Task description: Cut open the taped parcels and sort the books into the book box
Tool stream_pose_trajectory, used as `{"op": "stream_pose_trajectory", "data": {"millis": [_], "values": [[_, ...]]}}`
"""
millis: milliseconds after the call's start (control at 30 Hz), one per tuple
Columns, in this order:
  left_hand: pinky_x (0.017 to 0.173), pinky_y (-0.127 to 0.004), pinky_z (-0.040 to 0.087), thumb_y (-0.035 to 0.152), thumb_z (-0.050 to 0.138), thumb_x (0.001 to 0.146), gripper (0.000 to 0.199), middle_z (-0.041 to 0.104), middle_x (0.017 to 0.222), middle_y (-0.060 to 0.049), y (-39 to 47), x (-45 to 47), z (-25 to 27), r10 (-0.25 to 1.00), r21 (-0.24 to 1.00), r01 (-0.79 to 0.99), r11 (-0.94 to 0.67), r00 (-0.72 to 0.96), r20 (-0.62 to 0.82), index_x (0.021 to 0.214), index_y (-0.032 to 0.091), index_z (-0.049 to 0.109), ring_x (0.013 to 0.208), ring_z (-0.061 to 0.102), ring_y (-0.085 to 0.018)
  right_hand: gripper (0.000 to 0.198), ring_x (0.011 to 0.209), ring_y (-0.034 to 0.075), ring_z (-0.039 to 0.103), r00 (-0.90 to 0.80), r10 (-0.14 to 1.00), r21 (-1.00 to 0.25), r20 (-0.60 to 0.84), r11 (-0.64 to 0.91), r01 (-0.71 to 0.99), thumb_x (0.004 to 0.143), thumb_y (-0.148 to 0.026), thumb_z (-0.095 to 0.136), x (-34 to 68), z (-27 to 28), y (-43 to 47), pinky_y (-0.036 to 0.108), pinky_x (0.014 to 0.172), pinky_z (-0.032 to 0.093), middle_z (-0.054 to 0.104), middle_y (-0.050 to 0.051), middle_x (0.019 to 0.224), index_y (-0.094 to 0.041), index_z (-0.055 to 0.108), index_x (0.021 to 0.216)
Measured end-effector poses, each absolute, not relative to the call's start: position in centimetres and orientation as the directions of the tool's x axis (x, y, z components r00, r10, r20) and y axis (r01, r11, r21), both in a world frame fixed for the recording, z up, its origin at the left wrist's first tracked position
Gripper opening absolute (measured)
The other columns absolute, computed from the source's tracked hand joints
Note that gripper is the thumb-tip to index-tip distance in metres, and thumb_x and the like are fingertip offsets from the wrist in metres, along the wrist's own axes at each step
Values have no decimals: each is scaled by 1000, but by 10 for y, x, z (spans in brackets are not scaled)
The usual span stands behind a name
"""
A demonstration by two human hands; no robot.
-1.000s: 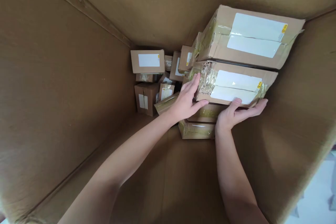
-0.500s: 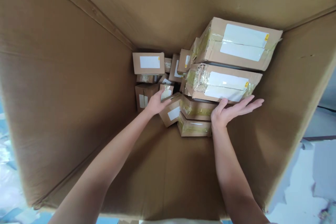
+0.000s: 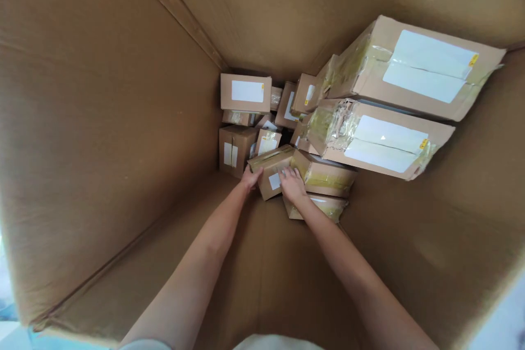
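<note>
Deep inside a large carton, a small cardboard box [image 3: 271,162] with a white label leans at a tilt among other boxes. My left hand [image 3: 250,178] grips its left side, thumb on the front face. At its right edge, my right hand [image 3: 292,185] is closed against the front, with the fingertips beside the label; the far side of the box is hidden. Just right of that hand lie two taped boxes, an upper box [image 3: 328,175] and a lower box [image 3: 328,205].
The large carton's left wall [image 3: 123,120] and right wall [image 3: 443,219] enclose the space. Two big labelled boxes, an upper one [image 3: 373,74] and a lower one [image 3: 336,145], are stacked at the right. Several small boxes, including a labelled box [image 3: 246,105], fill the back left.
My right hand has left the big lower box and moved left to the tilted small box. My left hand has come down onto that box's left side. The view has moved closer.
</note>
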State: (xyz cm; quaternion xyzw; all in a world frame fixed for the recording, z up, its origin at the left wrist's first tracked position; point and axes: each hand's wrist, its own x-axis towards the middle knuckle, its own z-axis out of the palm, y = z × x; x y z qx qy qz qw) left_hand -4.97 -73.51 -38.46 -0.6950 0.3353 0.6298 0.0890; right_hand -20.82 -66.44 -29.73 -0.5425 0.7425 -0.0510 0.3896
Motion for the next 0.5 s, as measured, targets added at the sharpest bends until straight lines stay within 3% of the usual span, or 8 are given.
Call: {"op": "stream_pose_trajectory", "data": {"millis": [100, 200, 333, 500], "values": [[79, -44, 56, 50, 66, 77, 70, 59, 131, -14, -735, -53, -383, -318, 277, -591, -758, -36, -947, 138, 26, 41, 108, 63, -30, 32, 114, 23, 56, -89, -778, -443, -622, 443, -779, 91, -27, 55, -211, -308, -657, 46, 100, 43, 58, 11, 125, -19, 58, 122], [93, -45, 51, 44, 66, 79, 65, 59, 129, -16, -744, -57, -382, -350, 282, -620, -732, -12, -937, 135, 19, 45, 114, 61, -31, 42, 127, 29, 47, -98, -717, -391, -690, 484, -783, 85, -17, 57, -209, -313, -661, 46, 111, 30, 53, 18, 133, -15, 57, 127], [113, -39, 31, 43, 64, 81, 68, 47, 142, -19, -787, -60, -391, -491, 356, -659, -662, 24, -871, 137, 11, 44, 135, 41, -30, 50, 124, 28, 51, -161, -706, -412, -689, 565, -714, 85, -23, 55, -210, -330, -699, 39, 105, 39, 49, 16, 138, -14, 51, 133], [118, -35, 21, 44, 72, 72, 90, 32, 152, -18, -889, -48, -416, -751, 514, -716, -473, 24, -660, 145, 10, 31, 142, 27, -29, 57, 117, 25, 57, -266, -726, -516, -635, 654, -553, 79, -24, 63, -230, -384, -782, 38, 103, 43, 58, 16, 128, -14, 50, 133]]}}
